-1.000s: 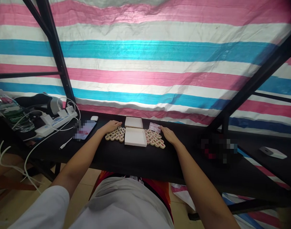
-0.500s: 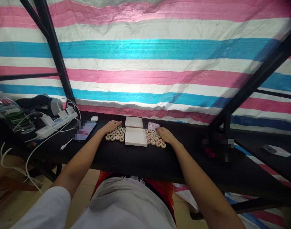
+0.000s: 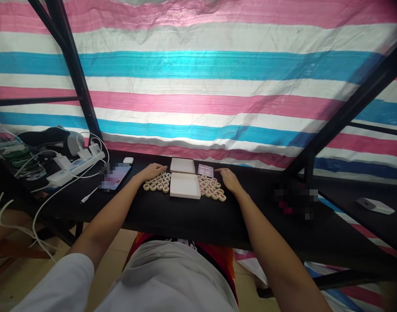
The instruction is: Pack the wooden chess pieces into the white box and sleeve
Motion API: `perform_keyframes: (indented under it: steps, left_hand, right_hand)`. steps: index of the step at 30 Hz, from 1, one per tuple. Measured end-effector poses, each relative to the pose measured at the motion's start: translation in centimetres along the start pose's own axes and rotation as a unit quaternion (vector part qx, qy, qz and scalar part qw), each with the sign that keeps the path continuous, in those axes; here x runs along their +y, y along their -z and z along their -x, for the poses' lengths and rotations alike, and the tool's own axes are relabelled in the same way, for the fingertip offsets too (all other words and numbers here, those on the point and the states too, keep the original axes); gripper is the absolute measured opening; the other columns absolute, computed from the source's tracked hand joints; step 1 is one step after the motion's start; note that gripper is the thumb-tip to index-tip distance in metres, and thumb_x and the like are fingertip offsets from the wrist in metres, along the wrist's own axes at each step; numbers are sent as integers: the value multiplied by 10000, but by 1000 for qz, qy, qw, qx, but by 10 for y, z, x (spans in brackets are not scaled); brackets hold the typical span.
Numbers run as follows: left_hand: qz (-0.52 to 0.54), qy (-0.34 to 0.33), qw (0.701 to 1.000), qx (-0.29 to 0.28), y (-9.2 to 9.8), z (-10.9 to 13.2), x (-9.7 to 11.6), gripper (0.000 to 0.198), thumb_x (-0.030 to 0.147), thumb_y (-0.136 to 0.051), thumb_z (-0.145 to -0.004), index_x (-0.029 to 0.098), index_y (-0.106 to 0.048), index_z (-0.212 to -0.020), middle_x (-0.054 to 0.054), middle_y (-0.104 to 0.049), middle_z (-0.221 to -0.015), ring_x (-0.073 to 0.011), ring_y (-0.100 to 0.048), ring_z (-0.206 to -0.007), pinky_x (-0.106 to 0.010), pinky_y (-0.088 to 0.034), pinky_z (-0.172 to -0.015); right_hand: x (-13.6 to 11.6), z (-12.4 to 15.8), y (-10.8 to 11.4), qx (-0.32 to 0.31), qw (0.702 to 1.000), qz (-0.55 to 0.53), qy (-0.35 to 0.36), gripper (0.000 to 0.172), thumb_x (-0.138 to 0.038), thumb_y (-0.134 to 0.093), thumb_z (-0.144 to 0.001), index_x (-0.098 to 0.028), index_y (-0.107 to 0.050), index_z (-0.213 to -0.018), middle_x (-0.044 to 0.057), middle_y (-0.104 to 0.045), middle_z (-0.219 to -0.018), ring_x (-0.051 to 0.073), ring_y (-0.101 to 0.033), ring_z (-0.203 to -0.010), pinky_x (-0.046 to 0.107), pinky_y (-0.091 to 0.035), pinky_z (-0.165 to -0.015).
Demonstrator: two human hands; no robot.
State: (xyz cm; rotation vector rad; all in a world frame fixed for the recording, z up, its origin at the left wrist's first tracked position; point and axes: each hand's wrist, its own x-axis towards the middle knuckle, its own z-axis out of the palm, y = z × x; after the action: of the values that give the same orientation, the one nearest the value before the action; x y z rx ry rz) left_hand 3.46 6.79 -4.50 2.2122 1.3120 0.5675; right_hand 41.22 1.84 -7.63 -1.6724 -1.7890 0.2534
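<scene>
An open white box (image 3: 185,186) lies flat in the middle of the black table, with its other half (image 3: 182,165) just behind it. Round pieces with dark marks (image 3: 153,187) cluster on its left; my left hand (image 3: 155,170) rests open at their back edge, fingers pointing right. On the right side of the box are round pieces with red marks (image 3: 214,195). A small printed card (image 3: 205,170) lies behind these. My right hand (image 3: 227,178) is beside the card and the red pieces, fingers apart and holding nothing.
On the left of the table (image 3: 191,221) are a phone (image 3: 116,177), a white case (image 3: 128,160), a cable, a power strip (image 3: 76,169) and a bottle (image 3: 19,158). A dark blurred object (image 3: 296,201) sits at the right. Black frame posts flank a striped sheet.
My right hand has moved slightly right, off the red-marked pieces and the card. The card now lies slightly further left and turned straighter. My left hand has barely moved.
</scene>
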Motion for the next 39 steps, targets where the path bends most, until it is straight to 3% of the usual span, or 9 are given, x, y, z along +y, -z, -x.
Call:
perform_keyframes:
  steps: [4,12,19,24,30,33,36,39]
  left_hand:
    - [-15,-14,1000,0,0,0,-1,650,674,-328,-810,165,-697,-972,-50,-687,-949,-236,-596,-878,-274,-430,-777]
    - [-41,-26,999,-2,1,3,5,654,654,-298,-838,154,-695,-977,-58,-683,-939,-233,-588,-890,-270,-417,-800]
    - [-99,-79,992,-13,-3,6,17,606,638,-345,-835,204,-650,-1127,-89,-607,-1087,-240,-524,-1022,-287,-380,-905]
    - [-127,-86,987,-44,-5,8,22,608,633,-380,-822,181,-654,-1122,-108,-613,-1026,-241,-550,-968,-278,-388,-877]
    - [-122,-87,988,-43,-5,9,22,594,616,-348,-841,186,-663,-1103,-99,-627,-1006,-234,-561,-950,-262,-391,-847]
    - [-115,-87,989,-43,-6,8,22,573,600,-349,-847,191,-669,-1090,-91,-633,-992,-230,-564,-939,-261,-390,-850]
    - [-115,-81,989,-44,-6,8,23,550,585,-356,-849,195,-677,-1067,-86,-641,-987,-230,-564,-940,-258,-385,-855]
    - [-120,-91,988,-40,-4,6,21,547,574,-338,-859,195,-674,-1067,-85,-651,-996,-234,-563,-961,-257,-381,-851]
  right_hand:
    - [-6,4,0,-89,996,15,9,465,-239,-246,-896,-149,-669,-1066,103,-621,-1164,196,-536,-1112,314,-361,-986]
    - [-26,15,1,-45,998,-32,17,476,-273,-226,-914,-169,-620,-1160,88,-567,-1250,189,-486,-1188,340,-325,-1044]
    - [-58,24,-10,-118,984,63,118,452,-315,-324,-906,-148,-552,-1259,106,-456,-1377,220,-375,-1293,369,-244,-1103]
    - [-60,26,-11,-136,980,90,117,445,-326,-326,-912,-189,-536,-1279,75,-470,-1370,211,-394,-1285,354,-262,-1098]
    - [-58,26,-13,-150,978,91,115,444,-309,-304,-909,-202,-552,-1262,66,-499,-1344,217,-426,-1261,366,-282,-1091]
    - [-59,26,-12,-135,983,58,112,447,-321,-314,-905,-211,-536,-1277,62,-478,-1363,214,-408,-1275,377,-270,-1098]
    - [-56,26,-7,-74,991,-13,108,474,-337,-290,-912,-189,-488,-1316,70,-442,-1393,195,-385,-1291,366,-254,-1106]
    - [-45,23,1,-15,994,-75,73,466,-334,-266,-912,-193,-530,-1270,61,-516,-1324,174,-438,-1244,341,-286,-1085]
